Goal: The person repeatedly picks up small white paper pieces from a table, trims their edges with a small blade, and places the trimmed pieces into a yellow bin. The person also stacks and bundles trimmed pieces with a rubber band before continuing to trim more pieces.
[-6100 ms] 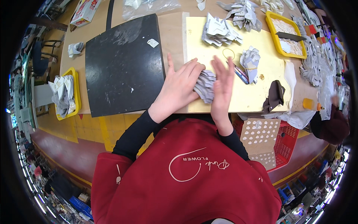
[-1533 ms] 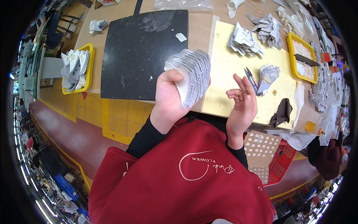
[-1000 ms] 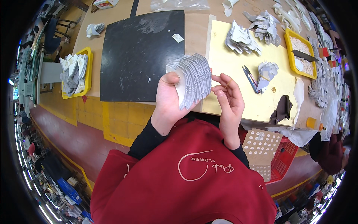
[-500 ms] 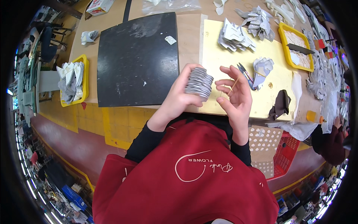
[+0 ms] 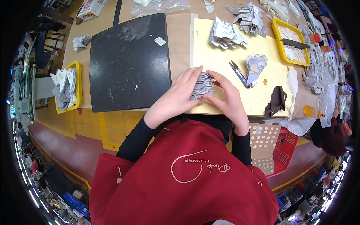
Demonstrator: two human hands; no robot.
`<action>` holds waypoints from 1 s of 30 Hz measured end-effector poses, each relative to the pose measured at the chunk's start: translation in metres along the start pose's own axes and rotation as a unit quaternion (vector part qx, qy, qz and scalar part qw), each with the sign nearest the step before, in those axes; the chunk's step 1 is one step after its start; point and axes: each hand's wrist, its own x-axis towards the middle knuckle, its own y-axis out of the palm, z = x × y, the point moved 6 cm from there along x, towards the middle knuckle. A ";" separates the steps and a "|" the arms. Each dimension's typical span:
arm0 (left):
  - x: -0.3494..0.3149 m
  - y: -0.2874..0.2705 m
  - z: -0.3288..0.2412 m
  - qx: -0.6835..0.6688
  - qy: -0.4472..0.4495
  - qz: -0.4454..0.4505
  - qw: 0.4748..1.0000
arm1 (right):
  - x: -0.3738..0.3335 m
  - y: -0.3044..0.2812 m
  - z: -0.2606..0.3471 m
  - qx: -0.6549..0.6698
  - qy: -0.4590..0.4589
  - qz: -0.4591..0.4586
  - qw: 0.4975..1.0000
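Both hands meet over the table's near edge around a stack of thin grey cut pieces (image 5: 203,85), layered like pages. My left hand (image 5: 173,93) wraps the stack's left side, the back of the hand toward me. On the right end, my right hand (image 5: 229,98) closes with fingers above and thumb below. A thin tan rubber band (image 5: 213,81) shows faintly by the right fingers; how far it goes round the stack is hidden. Beyond the right hand, thread snips (image 5: 239,74) lie beside a banded bundle of grey pieces (image 5: 256,68).
A black board (image 5: 129,67) lies left, a yellow sheet (image 5: 204,45) right. Grey piece piles (image 5: 227,34) sit at the back. Yellow trays stand far left (image 5: 79,84) and right (image 5: 276,39). Nearer are a dark brown piece (image 5: 276,100) and, below table level, a red basket (image 5: 287,150).
My right hand, previously apart with the rubber band stretched on its fingers, has come left onto the stack. The stack has turned in my left hand. The whole view has shifted slightly.
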 end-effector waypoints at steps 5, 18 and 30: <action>0.005 -0.013 0.003 0.020 -0.001 0.022 1.000 | 0.003 0.000 0.000 -0.012 -0.050 -0.010 0.999; -0.005 -0.014 -0.004 0.031 0.097 -0.045 0.994 | 0.013 0.007 0.028 -0.140 -0.110 0.002 0.984; -0.007 -0.013 -0.006 0.046 0.158 -0.018 0.986 | 0.012 0.010 0.030 -0.133 -0.162 0.008 0.978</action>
